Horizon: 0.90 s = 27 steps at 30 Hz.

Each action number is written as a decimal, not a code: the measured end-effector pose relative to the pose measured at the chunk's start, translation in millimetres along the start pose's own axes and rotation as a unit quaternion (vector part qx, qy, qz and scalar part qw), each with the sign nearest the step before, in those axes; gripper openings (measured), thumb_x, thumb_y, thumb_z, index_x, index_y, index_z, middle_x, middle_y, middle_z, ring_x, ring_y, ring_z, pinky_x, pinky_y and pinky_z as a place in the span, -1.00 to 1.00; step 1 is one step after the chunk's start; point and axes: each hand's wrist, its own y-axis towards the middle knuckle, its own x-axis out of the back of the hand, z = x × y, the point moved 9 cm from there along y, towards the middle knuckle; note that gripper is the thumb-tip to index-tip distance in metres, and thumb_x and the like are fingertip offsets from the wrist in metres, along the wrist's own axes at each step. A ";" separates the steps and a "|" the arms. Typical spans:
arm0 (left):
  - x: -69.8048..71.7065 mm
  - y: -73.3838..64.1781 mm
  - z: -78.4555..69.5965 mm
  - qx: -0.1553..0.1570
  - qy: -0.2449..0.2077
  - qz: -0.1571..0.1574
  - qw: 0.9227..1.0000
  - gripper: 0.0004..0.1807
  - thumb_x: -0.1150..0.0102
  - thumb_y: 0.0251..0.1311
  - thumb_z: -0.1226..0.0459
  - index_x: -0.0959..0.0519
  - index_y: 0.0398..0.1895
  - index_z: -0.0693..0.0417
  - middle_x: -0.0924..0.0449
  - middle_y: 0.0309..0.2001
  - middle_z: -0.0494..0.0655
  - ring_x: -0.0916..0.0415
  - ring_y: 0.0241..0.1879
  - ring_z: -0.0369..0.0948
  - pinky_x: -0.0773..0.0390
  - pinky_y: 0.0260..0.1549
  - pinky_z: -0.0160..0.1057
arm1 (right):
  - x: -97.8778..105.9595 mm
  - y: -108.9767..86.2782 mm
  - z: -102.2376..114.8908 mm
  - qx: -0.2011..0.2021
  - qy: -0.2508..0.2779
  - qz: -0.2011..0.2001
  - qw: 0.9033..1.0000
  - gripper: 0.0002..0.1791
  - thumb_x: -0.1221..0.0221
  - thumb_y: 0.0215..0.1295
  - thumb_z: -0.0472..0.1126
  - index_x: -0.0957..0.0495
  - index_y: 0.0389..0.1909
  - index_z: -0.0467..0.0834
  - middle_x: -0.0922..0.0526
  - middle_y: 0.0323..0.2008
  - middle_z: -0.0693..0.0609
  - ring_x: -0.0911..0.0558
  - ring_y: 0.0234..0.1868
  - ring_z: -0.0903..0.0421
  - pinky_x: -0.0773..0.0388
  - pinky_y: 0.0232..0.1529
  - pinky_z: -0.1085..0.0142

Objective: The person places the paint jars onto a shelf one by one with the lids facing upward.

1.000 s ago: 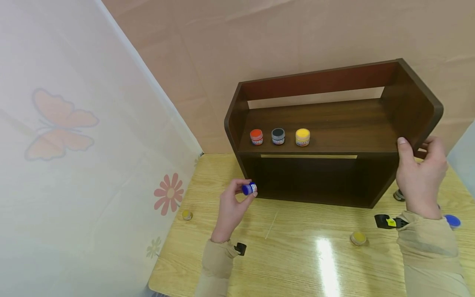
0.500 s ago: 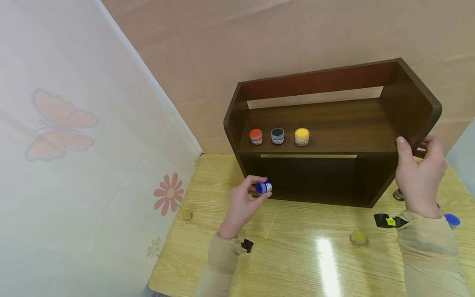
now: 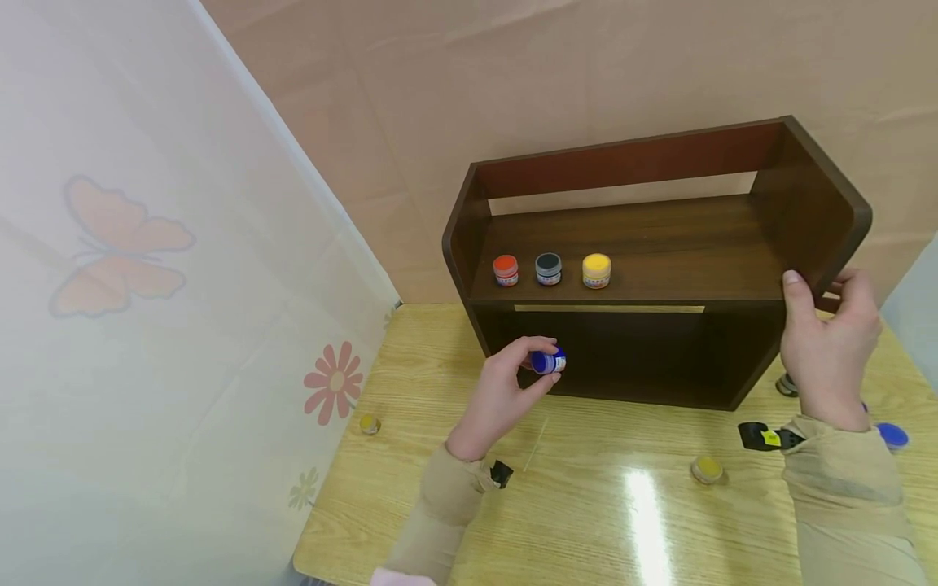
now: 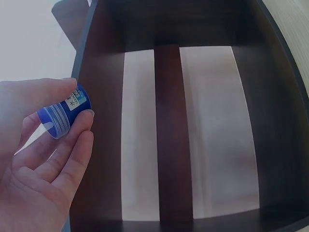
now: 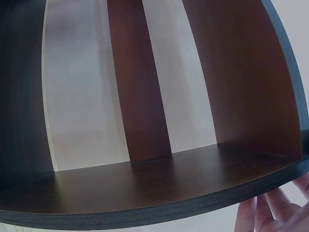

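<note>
My left hand (image 3: 506,391) pinches a small blue paint jar (image 3: 549,361) between thumb and fingers, in front of the lower compartment of a dark brown shelf (image 3: 659,303). In the left wrist view the blue jar (image 4: 64,112) lies tilted on its side, its clear lid toward the palm. My right hand (image 3: 831,346) grips the shelf's right side panel, thumb on the front edge and fingers behind it. On the upper board stand a red paint jar (image 3: 506,270), a black paint jar (image 3: 548,268) and a yellow paint jar (image 3: 597,271), upright in a row.
On the wooden table (image 3: 586,505) lie a yellow-lidded jar (image 3: 707,470) at the front and another yellow-lidded jar (image 3: 369,424) at the left. A dark jar (image 3: 787,385) and a blue lid (image 3: 892,435) are by the right arm. A white flowered curtain (image 3: 183,342) hangs on the left.
My left hand has moved to the right and slightly up with the blue paint jar, along the shelf's lower front. The right hand stays on the side panel.
</note>
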 end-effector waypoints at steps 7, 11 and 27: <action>-4.7 10.6 -15.1 -0.043 0.004 0.003 0.999 -0.62 -0.42 0.20 0.42 -0.56 0.07 0.09 -0.55 0.18 -0.04 -0.53 0.07 -0.29 -0.55 0.02 -0.36 | -0.3 -0.4 -1.0 -0.007 -0.003 0.005 1.000 -0.77 -0.19 0.45 -0.05 -0.53 0.06 0.09 -0.40 -0.17 0.44 -0.41 -0.21 0.44 -0.25 -0.13 0.44; -6.4 15.7 -23.1 -0.067 0.011 0.006 0.998 -0.64 -0.39 0.23 0.40 -0.55 0.07 0.10 -0.53 0.19 -0.03 -0.51 0.11 -0.29 -0.50 0.08 -0.39 | -1.2 -0.5 -2.2 -0.012 -0.006 0.008 1.000 -0.75 -0.18 0.45 -0.05 -0.53 0.09 0.09 -0.39 -0.16 0.45 -0.41 -0.20 0.44 -0.25 -0.13 0.44; -14.1 50.5 -60.1 -0.147 0.015 0.034 0.988 -0.67 -0.34 0.28 0.42 -0.57 0.09 0.16 -0.50 0.17 0.00 -0.47 0.17 -0.32 -0.43 0.15 -0.41 | 0.4 0.0 -1.4 -0.008 0.007 -0.005 1.000 -0.80 -0.21 0.43 -0.06 -0.56 0.02 0.10 -0.43 -0.20 0.42 -0.43 -0.25 0.44 -0.26 -0.17 0.45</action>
